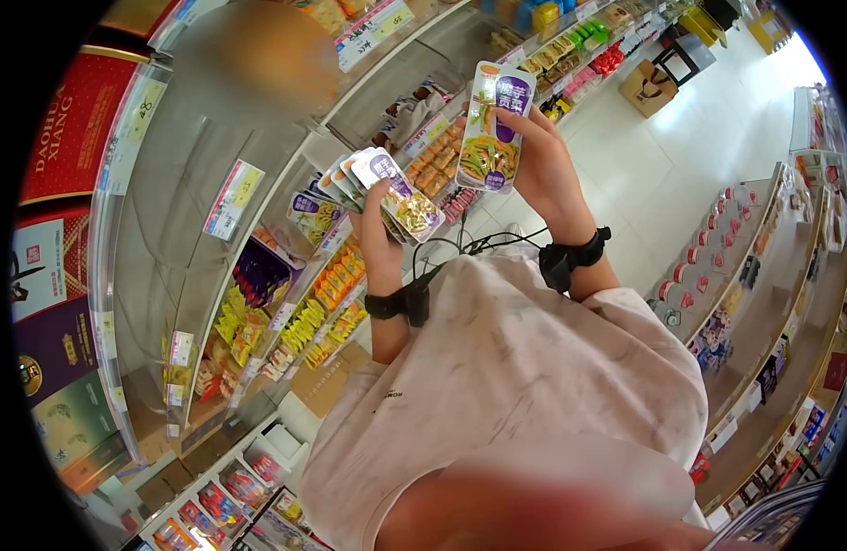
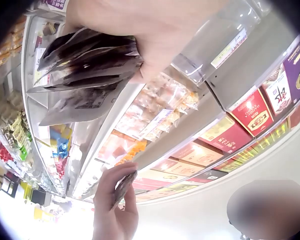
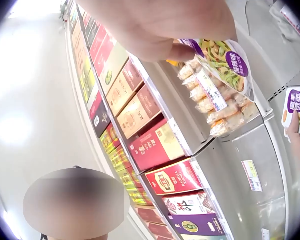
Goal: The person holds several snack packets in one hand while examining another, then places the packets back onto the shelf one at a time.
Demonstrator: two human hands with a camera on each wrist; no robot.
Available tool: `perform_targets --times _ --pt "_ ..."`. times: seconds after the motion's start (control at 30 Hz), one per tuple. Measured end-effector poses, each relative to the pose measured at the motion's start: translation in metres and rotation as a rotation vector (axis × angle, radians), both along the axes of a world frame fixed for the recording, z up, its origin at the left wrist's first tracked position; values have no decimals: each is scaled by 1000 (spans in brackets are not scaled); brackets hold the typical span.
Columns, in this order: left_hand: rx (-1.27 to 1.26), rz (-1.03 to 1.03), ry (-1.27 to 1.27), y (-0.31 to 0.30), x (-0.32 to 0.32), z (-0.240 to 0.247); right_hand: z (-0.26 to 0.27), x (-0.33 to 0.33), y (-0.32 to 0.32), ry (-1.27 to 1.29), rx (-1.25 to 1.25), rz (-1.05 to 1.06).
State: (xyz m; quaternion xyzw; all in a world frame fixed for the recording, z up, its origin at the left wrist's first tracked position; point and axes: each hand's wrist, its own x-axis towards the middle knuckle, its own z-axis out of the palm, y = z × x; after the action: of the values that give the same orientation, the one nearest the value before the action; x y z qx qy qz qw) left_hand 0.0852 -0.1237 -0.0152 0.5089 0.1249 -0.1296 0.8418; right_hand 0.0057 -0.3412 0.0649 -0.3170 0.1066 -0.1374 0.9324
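The left hand (image 1: 376, 230) grips a fanned stack of snack packets (image 1: 407, 197), white and purple with noodle-like food printed on them, thumb on the front one. In the left wrist view the dark backs of several packets (image 2: 90, 75) spread out from that hand (image 2: 140, 30). One similar packet (image 1: 493, 129) is pinched upright in the right hand (image 1: 547, 165), apart from the stack. The right wrist view shows its printed front (image 3: 225, 62) beside the hand (image 3: 160, 25). Both wrists wear black straps.
Shelves of orange and yellow snack packs (image 1: 336, 280) lie beyond the left hand. Red gift boxes (image 1: 74, 124) stand on shelving at the left. A brown paper bag (image 1: 648, 89) is on the tiled floor, and another shelf (image 1: 736, 358) runs along the right.
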Motion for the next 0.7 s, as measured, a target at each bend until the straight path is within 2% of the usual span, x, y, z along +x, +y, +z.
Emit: perform_targets --times 0.17,0.5,0.6,0.7 --pt "-19 -13 -10 -7 -2 6 -4 -2 -8 -17 78 28" --pt "-4 -20 -117 -12 -6 7 -5 0 -18 10 131 -50" --pt "73 -7 -58 -5 -11 11 -15 7 -14 23 -95 -44" --pt "50 22 -108 10 -13 14 -17 19 -1 -36 -416 6"
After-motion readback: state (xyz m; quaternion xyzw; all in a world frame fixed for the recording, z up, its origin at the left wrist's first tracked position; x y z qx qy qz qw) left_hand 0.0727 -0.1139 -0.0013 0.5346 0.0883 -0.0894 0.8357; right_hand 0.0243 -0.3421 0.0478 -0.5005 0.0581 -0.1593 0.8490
